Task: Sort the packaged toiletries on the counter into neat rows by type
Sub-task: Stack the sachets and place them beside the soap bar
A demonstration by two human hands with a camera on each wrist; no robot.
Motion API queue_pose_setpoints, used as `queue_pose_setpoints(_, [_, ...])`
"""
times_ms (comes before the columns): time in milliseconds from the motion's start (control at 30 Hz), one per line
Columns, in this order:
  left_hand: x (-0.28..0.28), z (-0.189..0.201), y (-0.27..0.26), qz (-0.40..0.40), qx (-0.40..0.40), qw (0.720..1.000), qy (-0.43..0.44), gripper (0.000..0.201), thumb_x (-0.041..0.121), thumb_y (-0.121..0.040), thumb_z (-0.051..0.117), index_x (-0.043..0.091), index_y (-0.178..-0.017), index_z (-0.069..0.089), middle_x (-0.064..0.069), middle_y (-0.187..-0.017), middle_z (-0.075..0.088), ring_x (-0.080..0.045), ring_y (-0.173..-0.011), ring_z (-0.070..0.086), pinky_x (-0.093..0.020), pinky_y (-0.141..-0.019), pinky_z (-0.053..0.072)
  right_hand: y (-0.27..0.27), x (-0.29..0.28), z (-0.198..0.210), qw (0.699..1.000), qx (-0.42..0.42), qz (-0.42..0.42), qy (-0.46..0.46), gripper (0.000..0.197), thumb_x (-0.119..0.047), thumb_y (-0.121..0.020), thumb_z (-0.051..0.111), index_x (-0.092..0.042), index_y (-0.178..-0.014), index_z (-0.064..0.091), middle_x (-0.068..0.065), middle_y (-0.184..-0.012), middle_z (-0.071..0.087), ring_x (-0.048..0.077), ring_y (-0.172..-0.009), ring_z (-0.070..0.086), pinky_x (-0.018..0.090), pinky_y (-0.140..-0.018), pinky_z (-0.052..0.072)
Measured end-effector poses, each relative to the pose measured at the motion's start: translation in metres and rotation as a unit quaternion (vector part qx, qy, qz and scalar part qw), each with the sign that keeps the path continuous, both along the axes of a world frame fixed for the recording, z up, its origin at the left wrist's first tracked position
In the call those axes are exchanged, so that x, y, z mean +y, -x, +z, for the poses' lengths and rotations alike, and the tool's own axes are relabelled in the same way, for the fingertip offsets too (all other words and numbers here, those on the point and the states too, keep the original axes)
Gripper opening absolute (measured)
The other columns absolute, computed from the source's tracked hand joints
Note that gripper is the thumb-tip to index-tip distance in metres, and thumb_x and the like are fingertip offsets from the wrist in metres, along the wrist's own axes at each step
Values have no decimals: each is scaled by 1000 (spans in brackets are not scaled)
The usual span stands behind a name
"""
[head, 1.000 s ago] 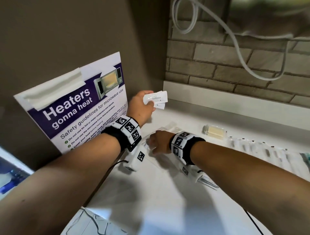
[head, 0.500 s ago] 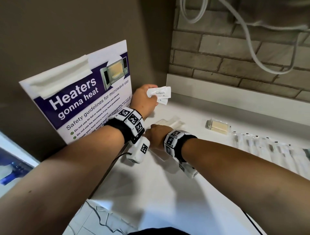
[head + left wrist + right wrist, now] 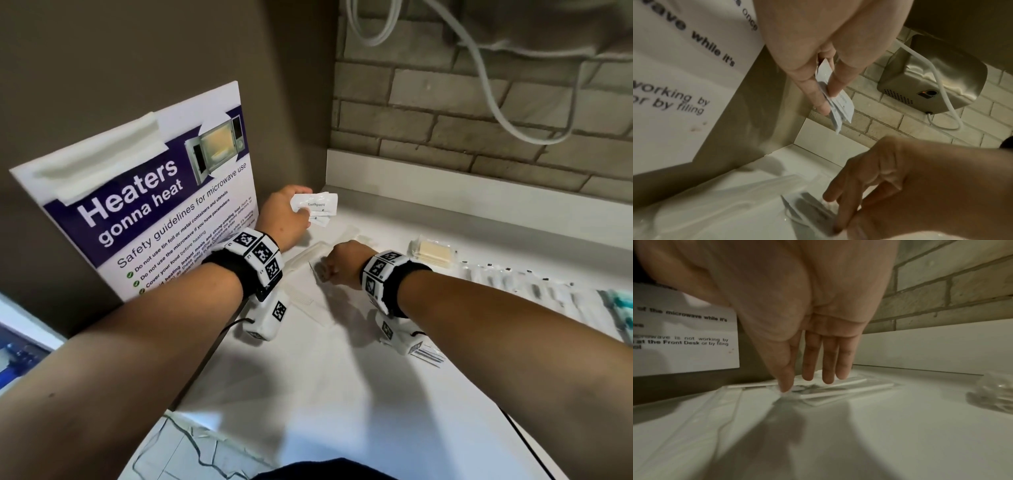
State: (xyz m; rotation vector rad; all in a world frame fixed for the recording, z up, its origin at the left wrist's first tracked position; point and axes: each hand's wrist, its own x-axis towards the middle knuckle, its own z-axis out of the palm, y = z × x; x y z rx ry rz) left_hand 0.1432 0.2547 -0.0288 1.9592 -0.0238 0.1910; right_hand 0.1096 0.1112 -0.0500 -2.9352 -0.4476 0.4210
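My left hand [image 3: 286, 214] pinches a small fan of toothpaste sachets [image 3: 317, 205] above the far-left corner of the counter [image 3: 342, 394]. My right hand [image 3: 337, 265], fingers straight, presses on clear flat packets [image 3: 838, 391] lying there. One row [image 3: 534, 289] looks finished to the right (a soap packet [image 3: 432, 252] beside it) — these remain. Walls crowd left and far; the near counter is open.

A microwave safety poster [image 3: 150, 205] leans against the brown wall. A steel hand dryer [image 3: 931, 84] with a white cord [image 3: 486, 85] hangs on brick.
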Motion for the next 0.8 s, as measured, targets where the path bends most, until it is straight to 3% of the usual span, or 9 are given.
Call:
queue_pose_setpoints(67, [-1,-4,-2,-4,9,1000,-3,41,-2,-83,55,22,-113,67,-6,-108,71,-24,-97,69,-41,-87,57,-2,-6,3,1000,-19,-5,-25,23,-29,-85,62,-11,-95,72,11,-99,70,30,-96,62,30,-77,49])
queue_pose_setpoints(167, [-2,-11,-5,-5,26,1000,0,41,1,-81,55,27,-111,67,-3,-107,70,-24,-96,69,-41,-86,58,-2,-13,13,997,-34,-15,-67,21,-30,-86,60,-18,-95,74,2,-101,72,23,-98,63,33,-87,52])
queue_pose_setpoints(267, [-3,-17,-10,5,42,999,11,40,-1,-80,53,26,-107,65,-6,-106,70,-26,-96,69,-42,-84,58,-4,-21,28,991,-59,-51,-112,18,-25,-86,55,-24,-91,73,-3,-90,68,21,-91,63,31,-81,53])
queue_pose_setpoints(400, [-10,-23,-14,17,72,996,39,38,-7,-81,55,25,-100,61,-6,-101,68,-27,-96,69,-44,-84,59,-5,-31,44,978,-82,-90,-172,14,-25,-88,55,-25,-87,69,1,-81,71,22,-78,66,29,-74,54])
queue_pose_setpoints(500, [-21,-25,-15,15,80,996,41,38,-7,-79,57,28,-96,61,-3,-96,68,-27,-95,69,-43,-85,58,-1,-38,45,971,-62,-97,-212,18,-21,-89,53,-27,-74,60,-5,-66,70,17,-60,70,25,-67,55])
queue_pose_setpoints(567, [-30,-25,-15,12,72,997,30,39,-6,-79,57,27,-99,62,-3,-98,69,-26,-95,69,-42,-84,58,2,-42,41,971,-61,-98,-211,22,-19,-88,53,-27,-68,55,-4,-68,71,16,-60,72,26,-69,57])
queue_pose_setpoints(700, [-41,-19,-14,7,57,998,27,42,-9,-79,52,25,-102,62,-5,-105,69,-25,-98,68,-41,-85,58,9,-48,33,979,-36,-93,-178,12,-13,-82,60,-21,-74,61,6,-78,75,20,-69,73,28,-73,58])
queue_pose_setpoints(800, [-40,-15,-14,7,56,998,33,41,-8,-81,49,26,-100,62,-4,-103,68,-26,-98,68,-43,-82,59,11,-52,29,983,-18,-103,-151,8,-14,-79,63,-22,-77,64,2,-78,75,16,-69,73,29,-73,58])
